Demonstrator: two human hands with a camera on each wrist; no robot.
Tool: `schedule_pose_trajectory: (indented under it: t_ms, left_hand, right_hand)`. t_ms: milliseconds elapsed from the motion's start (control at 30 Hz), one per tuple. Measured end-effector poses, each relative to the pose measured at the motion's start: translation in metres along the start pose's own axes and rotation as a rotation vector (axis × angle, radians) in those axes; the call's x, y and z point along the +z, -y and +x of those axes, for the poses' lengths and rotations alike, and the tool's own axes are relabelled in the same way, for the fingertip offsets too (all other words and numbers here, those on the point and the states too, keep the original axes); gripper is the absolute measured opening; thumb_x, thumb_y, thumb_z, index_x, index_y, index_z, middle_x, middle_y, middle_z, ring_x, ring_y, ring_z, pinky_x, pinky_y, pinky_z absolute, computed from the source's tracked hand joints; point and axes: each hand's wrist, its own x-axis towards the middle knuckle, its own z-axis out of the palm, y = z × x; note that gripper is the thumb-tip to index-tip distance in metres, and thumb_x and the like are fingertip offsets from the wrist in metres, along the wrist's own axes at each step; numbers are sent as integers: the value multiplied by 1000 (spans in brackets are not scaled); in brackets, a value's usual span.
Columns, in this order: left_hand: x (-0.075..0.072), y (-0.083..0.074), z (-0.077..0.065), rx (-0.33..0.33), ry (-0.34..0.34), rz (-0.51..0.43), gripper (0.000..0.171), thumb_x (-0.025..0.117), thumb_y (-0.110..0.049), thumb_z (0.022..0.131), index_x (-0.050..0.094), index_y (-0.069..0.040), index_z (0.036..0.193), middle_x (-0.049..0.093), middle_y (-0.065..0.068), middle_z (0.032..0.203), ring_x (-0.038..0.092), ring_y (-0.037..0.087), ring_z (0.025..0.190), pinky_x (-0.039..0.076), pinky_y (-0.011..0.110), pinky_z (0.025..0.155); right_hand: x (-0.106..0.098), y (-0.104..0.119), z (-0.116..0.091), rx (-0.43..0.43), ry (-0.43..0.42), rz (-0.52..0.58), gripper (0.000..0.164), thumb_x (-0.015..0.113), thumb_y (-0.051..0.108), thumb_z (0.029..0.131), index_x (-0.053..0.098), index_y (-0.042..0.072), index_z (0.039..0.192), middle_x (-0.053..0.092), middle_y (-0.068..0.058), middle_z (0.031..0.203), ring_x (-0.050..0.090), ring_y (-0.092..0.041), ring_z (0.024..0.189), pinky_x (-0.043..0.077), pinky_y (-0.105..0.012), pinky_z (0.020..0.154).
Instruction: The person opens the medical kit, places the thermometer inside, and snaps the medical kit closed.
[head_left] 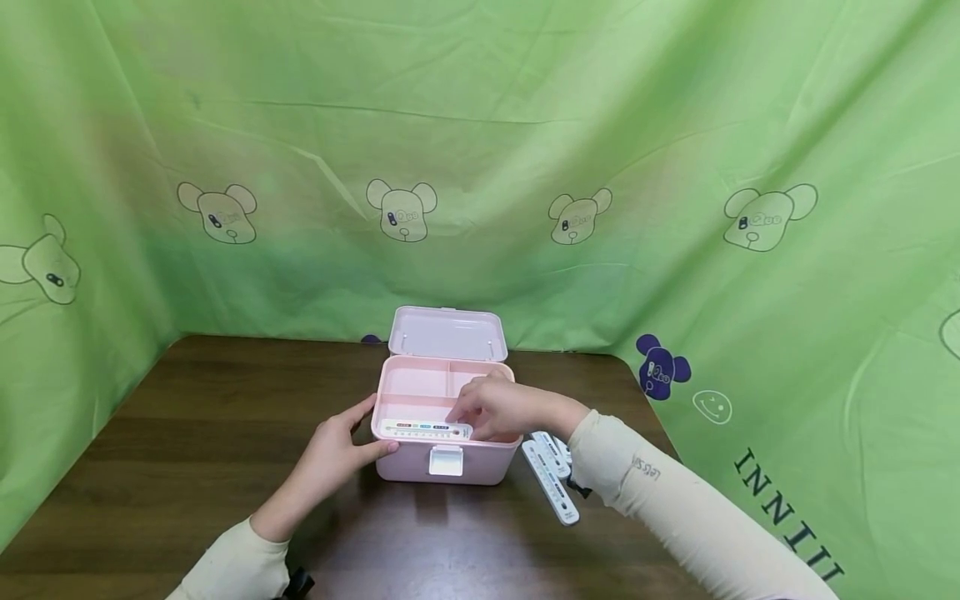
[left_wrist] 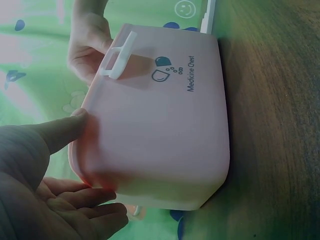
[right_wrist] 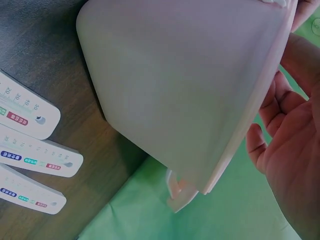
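- Two hands work at the pink box (head_left: 405, 469): the right hand (head_left: 491, 408) reaches in from the right, fingers bent down by the right end of a thermometer (head_left: 420, 431); whether they pinch it, I cannot tell.
- The left hand (head_left: 337, 454) is spread wide about the near left corner, thumb at the rim, fingers along the left side, probably to steady the box.
- That thermometer lies lengthwise in the long near compartment, which seems to suit its slim shape; it is white, with coloured labels above a printed scale.
- The box stands on the desk (head_left: 247, 400), latch (head_left: 446, 461) facing near and lid (head_left: 447, 335) open on the far side, presumably for easy access.
- Three loose thermometers (right_wrist: 42, 155) lie right of the box, likely kept handy for the right hand.
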Motion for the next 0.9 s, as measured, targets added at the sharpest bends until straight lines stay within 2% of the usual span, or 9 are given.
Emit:
schedule_pose_trajectory:
  t_ms: [233,600,767,900]
  left_hand:
    - [2,0,-1,-14,4,2,87,87,-34,82,47,0,151,52,17,152,50,36,140,44,54,113]
    - [3,1,0,-6,0,6,87,87,-33,83,46,0,152,51,17,153,51,36,138,46,52,112]
    - [2,1,0,-18,3,7,88,87,-35,82,46,-1,152,50,17,153,52,37,138,46,52,112]
    - [3,1,0,-21,7,12,88,87,-36,83,46,-1,152,50,17,153,51,37,138,45,52,112]
  right_hand:
    - [9,-1,-4,-45,-47,-101,33,79,14,85,78,19,118,71,12,104,58,-5,98,38,-37,96]
    - [12,-2,-7,-88,-65,-142,31,79,14,87,78,20,118,70,8,101,59,-8,99,36,-37,92]
    - [11,-2,-6,-51,-71,-77,33,78,12,87,76,16,119,73,8,102,62,-8,97,37,-36,95]
    - [11,-3,-9,5,-63,35,35,73,9,90,73,12,125,72,9,98,63,-9,94,47,-28,93]
